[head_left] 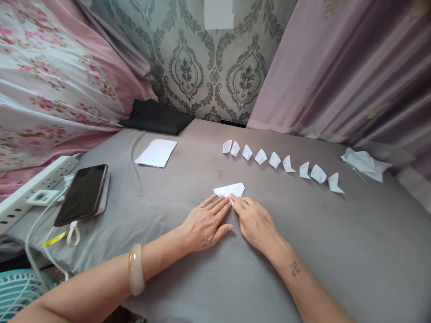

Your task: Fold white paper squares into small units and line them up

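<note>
A small folded sheet of white paper [232, 190] lies flat on the grey cloth in front of me. My left hand [207, 224] rests palm down, fingers stretched out, their tips on the paper's near edge and the thumb apart. Beside it, my right hand [254, 220] has its fingers curled together, the index fingertip pressing the near side of the paper; its thumb is hidden beneath. Beyond the hands, several small folded paper shapes [260, 157] stand in a slanting row toward the right. A stack of flat white paper [156, 153] lies at the back left.
Grey cloth [188, 168] covers the surface. At left are a phone [82, 195], a white power strip [38, 186] and cables. Black folded cloth [156, 117] lies at the back. Crumpled white paper [366, 163] sits far right, near curtains [353, 76]. A fan [20, 291] stands lower left.
</note>
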Available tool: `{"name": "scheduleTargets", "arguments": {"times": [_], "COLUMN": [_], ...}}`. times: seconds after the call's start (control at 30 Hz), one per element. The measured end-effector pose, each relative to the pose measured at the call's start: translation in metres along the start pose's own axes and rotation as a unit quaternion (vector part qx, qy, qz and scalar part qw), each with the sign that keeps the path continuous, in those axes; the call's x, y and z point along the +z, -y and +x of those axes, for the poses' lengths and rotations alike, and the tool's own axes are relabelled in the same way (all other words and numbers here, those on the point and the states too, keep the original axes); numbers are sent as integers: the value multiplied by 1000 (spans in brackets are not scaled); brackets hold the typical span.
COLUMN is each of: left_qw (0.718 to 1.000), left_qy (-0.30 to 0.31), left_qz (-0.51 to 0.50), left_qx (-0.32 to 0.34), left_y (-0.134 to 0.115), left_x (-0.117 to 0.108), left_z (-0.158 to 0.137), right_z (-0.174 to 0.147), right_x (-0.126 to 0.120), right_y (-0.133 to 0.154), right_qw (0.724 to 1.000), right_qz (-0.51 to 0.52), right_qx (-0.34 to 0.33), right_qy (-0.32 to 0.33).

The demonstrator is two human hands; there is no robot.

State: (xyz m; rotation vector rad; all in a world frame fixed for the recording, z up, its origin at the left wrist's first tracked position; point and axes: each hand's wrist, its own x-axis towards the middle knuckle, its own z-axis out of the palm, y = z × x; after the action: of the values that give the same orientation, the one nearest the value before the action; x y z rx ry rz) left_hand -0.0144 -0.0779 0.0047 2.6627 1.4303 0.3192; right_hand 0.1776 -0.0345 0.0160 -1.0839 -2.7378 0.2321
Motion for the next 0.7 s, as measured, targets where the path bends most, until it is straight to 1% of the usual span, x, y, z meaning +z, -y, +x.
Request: {"name": "scheduleTargets", "arguments": {"times": [0.1, 0.17, 0.3, 0.4, 0.53, 0.63, 0.7], "left_qw": [999, 997, 992, 989, 964, 954, 950], "left_qy": [-22, -39, -57, -34, -30, -12, 4], "left_qz": [25, 45, 61, 0, -111, -149, -169], "left_qx": [-32, -48, -90, -143, -238, -260, -263], "left_y": [6, 15, 36, 45, 45, 45, 46], "left_x": [0, -1, -11, -17, -12, -7, -8], "left_z": [-4, -5, 5, 24, 47, 56, 58], "right_z": [1, 1, 1, 1, 1, 0, -1], "right_x": [0, -1, -3, -4, -4, -3, -2], "right_y": [1, 3, 5, 5, 5, 5, 6], "right_qw": [1000, 1000, 1000, 1000, 1000, 1000, 1000], "right_qz": [-13, -21, -23, -23, -12, 1, 2], "right_qx": [7, 11, 15, 16, 25, 25, 27], "right_qy": [2, 3, 5, 6, -4, -12, -13]}}
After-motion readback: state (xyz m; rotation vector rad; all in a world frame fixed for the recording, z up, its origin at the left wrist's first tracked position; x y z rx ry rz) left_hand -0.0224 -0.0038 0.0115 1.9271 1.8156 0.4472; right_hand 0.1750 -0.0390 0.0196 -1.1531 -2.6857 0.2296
